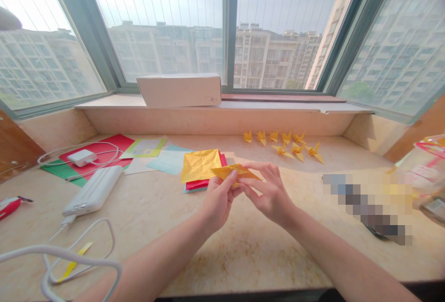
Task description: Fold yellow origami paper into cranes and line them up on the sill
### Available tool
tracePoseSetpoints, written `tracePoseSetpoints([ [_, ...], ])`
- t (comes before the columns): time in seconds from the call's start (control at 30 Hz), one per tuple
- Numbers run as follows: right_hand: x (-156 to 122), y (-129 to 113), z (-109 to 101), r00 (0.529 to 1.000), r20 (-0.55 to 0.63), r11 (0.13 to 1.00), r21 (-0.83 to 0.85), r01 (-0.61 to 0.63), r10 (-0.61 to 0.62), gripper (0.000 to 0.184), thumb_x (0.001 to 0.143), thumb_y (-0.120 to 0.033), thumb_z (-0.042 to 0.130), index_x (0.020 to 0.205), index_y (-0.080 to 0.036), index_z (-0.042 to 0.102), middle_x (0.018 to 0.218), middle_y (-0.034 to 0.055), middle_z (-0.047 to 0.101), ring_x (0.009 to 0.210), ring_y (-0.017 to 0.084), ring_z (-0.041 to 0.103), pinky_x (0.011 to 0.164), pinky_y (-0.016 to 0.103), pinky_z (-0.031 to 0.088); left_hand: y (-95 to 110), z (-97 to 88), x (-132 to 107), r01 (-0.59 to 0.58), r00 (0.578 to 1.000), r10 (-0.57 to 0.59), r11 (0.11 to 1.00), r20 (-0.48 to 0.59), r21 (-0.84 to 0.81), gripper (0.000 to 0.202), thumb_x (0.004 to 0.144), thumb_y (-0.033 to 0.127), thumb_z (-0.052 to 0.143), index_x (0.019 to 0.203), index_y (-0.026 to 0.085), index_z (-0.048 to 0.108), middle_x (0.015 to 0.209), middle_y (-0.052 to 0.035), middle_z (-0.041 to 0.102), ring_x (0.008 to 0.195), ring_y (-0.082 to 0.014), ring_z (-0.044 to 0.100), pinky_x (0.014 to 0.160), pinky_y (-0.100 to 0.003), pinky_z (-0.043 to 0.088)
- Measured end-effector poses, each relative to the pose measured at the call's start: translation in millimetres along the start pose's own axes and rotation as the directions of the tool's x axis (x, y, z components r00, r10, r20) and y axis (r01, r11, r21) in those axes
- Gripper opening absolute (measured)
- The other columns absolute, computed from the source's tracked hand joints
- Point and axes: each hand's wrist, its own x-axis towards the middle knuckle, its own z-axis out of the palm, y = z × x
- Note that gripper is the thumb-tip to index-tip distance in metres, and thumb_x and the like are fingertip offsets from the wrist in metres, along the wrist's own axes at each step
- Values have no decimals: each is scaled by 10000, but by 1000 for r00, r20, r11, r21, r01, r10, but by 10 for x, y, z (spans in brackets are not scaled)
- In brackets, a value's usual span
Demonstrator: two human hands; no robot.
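Note:
A partly folded piece of yellow origami paper [227, 170] is held between both hands above the stone counter. My left hand [222, 200] pinches its near side, with the thumb on top. My right hand [266, 188] grips the right part between thumb and fingers; some fingertips are hidden behind the paper. Just left of the hands lies a stack of square paper, a creased yellow sheet [200, 165] on top and red sheets [197, 185] below. Several finished yellow paper cranes [281, 150] stand in two rows at the back right.
Left on the counter [146, 228] lie a white power bank [93, 191], a white charger [82, 157], looping cables [83, 249] and coloured sheets [142, 147]. A white box [179, 91] rests on the window ledge. A blurred dark object [368, 209] and a clear container [424, 172] are at right.

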Motion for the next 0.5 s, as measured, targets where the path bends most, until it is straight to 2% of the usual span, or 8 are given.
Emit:
tracePoseSetpoints([
  [0.1,-2,-16,10,998,-21,998,28,-57,58,112,887,-211,628,932,-259,719,1171,63,654,1093,240,593,932,428,394,10,-1,-15,11,999,-11,1000,43,-2,180,862,256,668,996,143,708,1055,-93,721,940,-172,675,879,-311,541],
  [0.3,-17,-19,38,962,-91,953,187,-237,257,67,867,-248,652,866,-251,718,1115,63,658,1078,248,595,930,439,435,25,52,-49,12,975,-20,999,223,39,284,838,197,697,1121,181,686,1177,-87,694,1114,-197,629,1033,-327,440],
  [0.5,-22,-18,53,935,-69,904,289,-314,347,102,887,-257,635,901,-267,736,1130,61,645,1110,242,582,966,457,442,-11,42,-26,4,988,-5,1000,153,12,259,837,228,707,1091,177,699,1191,-83,693,1158,-205,613,1079,-350,406],
])
